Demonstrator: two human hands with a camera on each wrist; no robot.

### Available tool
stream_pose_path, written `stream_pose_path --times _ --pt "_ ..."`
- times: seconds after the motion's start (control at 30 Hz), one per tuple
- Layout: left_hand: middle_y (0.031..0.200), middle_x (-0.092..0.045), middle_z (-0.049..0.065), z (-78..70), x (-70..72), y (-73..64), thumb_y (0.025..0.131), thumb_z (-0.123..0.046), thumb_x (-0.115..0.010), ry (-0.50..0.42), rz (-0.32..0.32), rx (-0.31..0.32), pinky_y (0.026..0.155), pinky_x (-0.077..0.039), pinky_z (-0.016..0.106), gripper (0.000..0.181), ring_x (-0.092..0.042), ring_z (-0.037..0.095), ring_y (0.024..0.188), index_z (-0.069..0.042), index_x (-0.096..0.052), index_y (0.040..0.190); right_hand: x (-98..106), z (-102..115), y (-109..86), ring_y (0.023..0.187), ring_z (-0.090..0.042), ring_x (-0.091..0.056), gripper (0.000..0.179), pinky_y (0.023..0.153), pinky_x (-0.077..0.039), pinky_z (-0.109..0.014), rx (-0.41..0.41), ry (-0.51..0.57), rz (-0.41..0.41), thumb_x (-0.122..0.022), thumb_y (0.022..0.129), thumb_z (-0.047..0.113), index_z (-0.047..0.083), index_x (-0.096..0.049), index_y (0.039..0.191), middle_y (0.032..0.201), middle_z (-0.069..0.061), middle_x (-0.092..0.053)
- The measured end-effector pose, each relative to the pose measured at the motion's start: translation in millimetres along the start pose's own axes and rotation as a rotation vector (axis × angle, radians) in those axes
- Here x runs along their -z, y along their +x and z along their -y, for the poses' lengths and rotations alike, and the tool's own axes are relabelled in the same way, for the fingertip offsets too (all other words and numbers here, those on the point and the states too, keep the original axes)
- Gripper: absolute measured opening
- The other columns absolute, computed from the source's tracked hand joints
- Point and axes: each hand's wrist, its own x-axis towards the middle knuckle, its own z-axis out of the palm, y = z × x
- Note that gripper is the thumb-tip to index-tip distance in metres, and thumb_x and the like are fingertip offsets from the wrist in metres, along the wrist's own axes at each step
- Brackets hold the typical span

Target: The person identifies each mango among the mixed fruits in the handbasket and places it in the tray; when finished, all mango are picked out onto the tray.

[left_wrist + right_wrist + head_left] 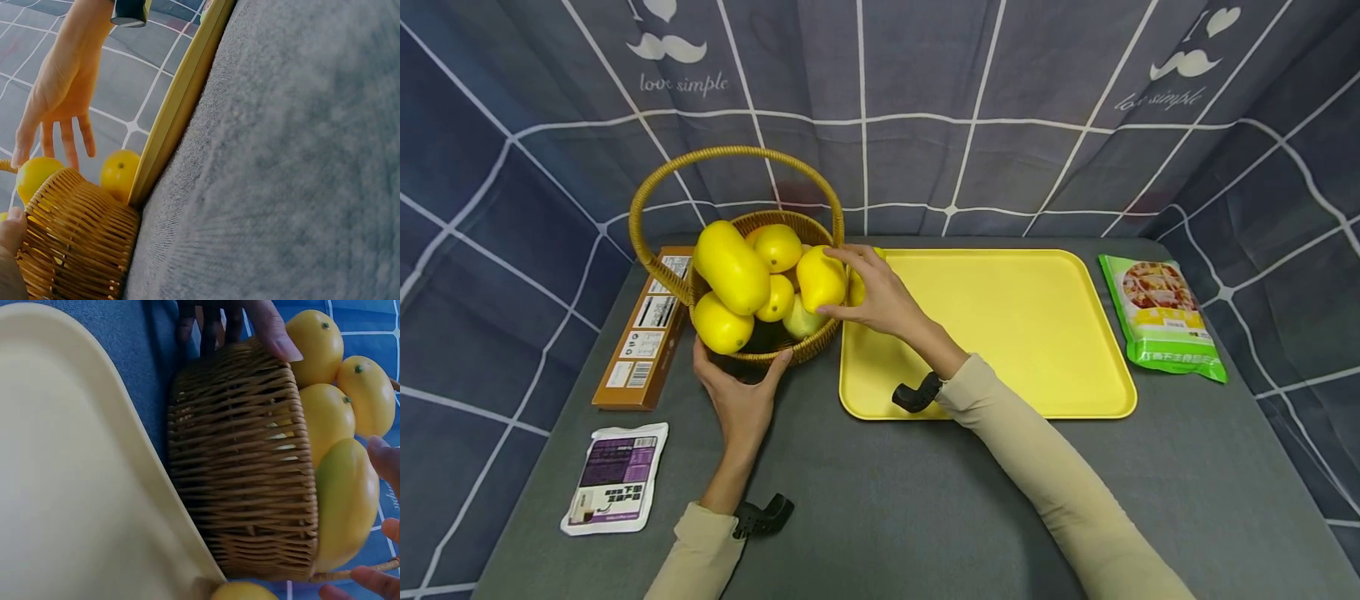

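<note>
A brown wicker basket point(244, 469) with a tall hooped handle point(737, 152) holds several yellow fruits. Among them are a large oblong one point(730, 267) and a pale green one point(803, 320). My left hand point(737, 400) grips the basket's near side, thumb over the rim and fingers along the outer wall. Over the basket's right side, my right hand point(883, 296) reaches around a yellow mango point(822, 279), its thumb and fingers spread at either end. The left wrist view shows those fingers nearly straight, pointing down. Another yellow fruit point(120, 174) lies just outside the basket, at the tray's corner.
The yellow tray point(1000, 333) lies right against the basket. An orange-brown box point(643, 333) stands to the basket's left, with a white-and-purple pouch point(616, 479) nearer me. At the far right lies a green food packet point(1165, 317). A grey checked curtain point(917, 158) hangs behind.
</note>
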Motion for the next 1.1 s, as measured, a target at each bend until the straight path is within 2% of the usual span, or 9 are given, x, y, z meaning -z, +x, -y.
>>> stream_pose_path --times 0.23,0.37,0.63,0.87,1.1 --pt "0.158 -0.016 -0.005 -0.4 -0.4 -0.4 0.072 -0.025 -0.088 0.011 0.005 -0.001 0.119 -0.016 0.048 0.113 -0.020 0.013 0.145 -0.025 -0.012 0.155 -11 2 0.8 0.133 -0.029 -0.046 0.082 0.109 -0.040 -0.042 0.024 -0.003 -0.013 -0.083 0.074 0.047 0.021 -0.049 0.145 0.148 -0.012 -0.041" --pt "0.158 -0.016 -0.004 0.1 -0.6 0.1 0.072 -0.025 -0.088 0.016 0.007 0.008 0.118 -0.016 0.048 0.113 -0.020 0.013 0.145 -0.025 -0.012 0.155 -14 3 1.2 0.132 -0.029 -0.046 0.084 0.108 -0.040 -0.042 0.007 -0.023 -0.020 -0.082 0.075 0.048 0.022 -0.047 0.146 0.149 -0.012 -0.039" --pt "0.158 -0.016 0.007 2.9 -0.2 1.4 0.071 -0.017 -0.089 -0.002 0.008 0.003 0.118 -0.014 0.053 0.114 -0.020 0.021 0.145 -0.015 -0.012 0.155 -17 5 2.3 0.134 -0.031 -0.043 0.079 0.109 -0.039 -0.043 -0.017 -0.010 0.001 -0.080 0.078 0.046 0.019 -0.048 0.145 0.150 -0.013 -0.037" --pt "0.159 -0.015 -0.002 0.7 0.7 0.2 0.073 -0.025 -0.088 0.021 0.013 0.013 0.119 -0.015 0.049 0.113 -0.019 0.014 0.146 -0.024 -0.010 0.156 -17 6 3.2 0.131 -0.030 -0.045 0.078 0.106 -0.041 -0.041 0.001 -0.013 -0.008 -0.080 0.077 0.043 0.017 -0.049 0.144 0.148 -0.015 -0.039" --pt "0.159 -0.015 -0.005 -1.2 1.0 0.6 0.073 -0.027 -0.088 0.013 0.009 0.011 0.119 -0.015 0.047 0.113 -0.019 0.013 0.146 -0.025 -0.011 0.156 -10 10 -1.6 0.129 -0.030 -0.047 0.078 0.105 -0.043 -0.042 0.022 0.008 -0.039 -0.082 0.075 0.040 0.017 -0.051 0.143 0.147 -0.014 -0.041"
